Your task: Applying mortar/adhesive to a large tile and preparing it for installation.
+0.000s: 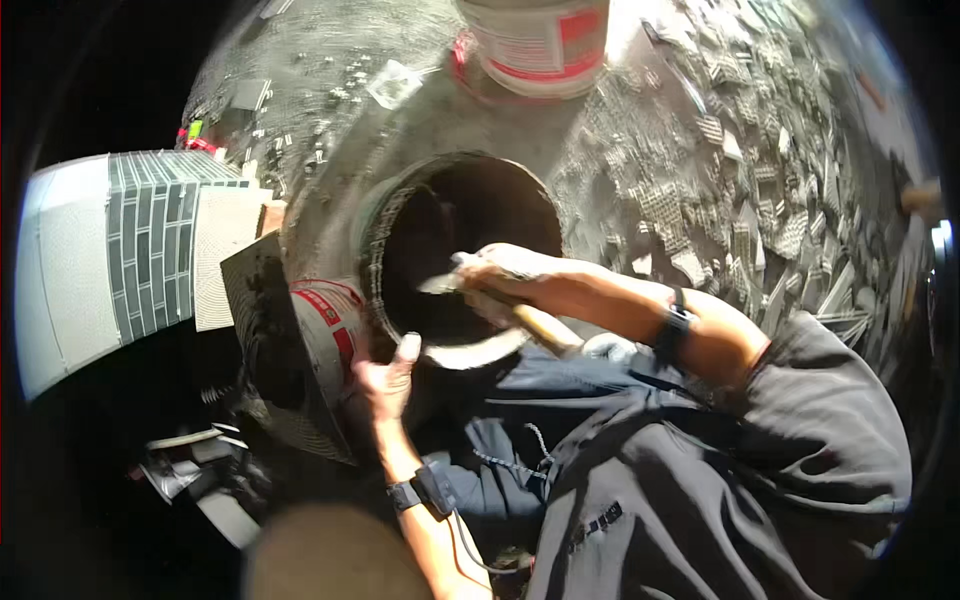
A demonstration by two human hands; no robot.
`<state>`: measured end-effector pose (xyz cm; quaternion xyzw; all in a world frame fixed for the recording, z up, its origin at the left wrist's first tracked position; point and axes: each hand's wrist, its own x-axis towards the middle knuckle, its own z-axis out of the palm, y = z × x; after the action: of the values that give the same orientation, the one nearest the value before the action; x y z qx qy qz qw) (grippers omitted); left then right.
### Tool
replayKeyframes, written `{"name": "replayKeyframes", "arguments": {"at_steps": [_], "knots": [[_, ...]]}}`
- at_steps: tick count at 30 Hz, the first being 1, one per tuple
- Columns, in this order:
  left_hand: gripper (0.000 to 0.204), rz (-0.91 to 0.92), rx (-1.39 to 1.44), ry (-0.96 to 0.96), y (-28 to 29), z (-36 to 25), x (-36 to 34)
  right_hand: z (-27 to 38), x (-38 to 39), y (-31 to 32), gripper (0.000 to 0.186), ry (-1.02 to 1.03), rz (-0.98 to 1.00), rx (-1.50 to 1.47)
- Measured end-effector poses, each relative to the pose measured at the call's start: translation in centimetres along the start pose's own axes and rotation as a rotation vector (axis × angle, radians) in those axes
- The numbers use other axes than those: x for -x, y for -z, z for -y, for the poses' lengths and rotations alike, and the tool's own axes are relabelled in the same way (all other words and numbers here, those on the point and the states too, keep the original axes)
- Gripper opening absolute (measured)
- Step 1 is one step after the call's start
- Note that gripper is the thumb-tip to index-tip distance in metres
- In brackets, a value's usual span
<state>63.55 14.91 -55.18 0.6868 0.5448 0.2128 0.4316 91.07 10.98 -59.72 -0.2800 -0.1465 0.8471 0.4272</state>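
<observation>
In front of me stands an open bucket [380, 265] with a pale, crusted rim and a dark inside. My left hand [384, 388] grips its near left side, thumb up at the rim. Over the opening, my right hand [495, 280] is closed round a wooden-handled trowel [548, 330]. The trowel's handle points back toward my lap, and a small light metal part shows at the bucket's middle. What lies at the bottom of the bucket is too dark to make out.
A white and red bucket [538, 45] stands beyond; another red-and-white container [330, 315] sits by my left hand. Left are a dark, ridged board [285, 350] and stacked tiles or panels [150, 250]. Broken tile pieces [740, 180] litter the floor at right.
</observation>
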Motion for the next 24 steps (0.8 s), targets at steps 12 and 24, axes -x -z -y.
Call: {"name": "replayKeyframes", "arguments": {"at_steps": [12, 24], "knots": [[0.064, -0.098, -0.145, -0.156, -5.0, -6.6, -1.1, 10.9, 25.9, 2.3, 0.019, -0.243, -0.501, 1.314], [0.054, -0.092, -0.248, -0.246, -7.5, -6.6, -1.1, 24.0, 10.8, 2.7, 0.031, -0.234, -0.296, 2.122]]}}
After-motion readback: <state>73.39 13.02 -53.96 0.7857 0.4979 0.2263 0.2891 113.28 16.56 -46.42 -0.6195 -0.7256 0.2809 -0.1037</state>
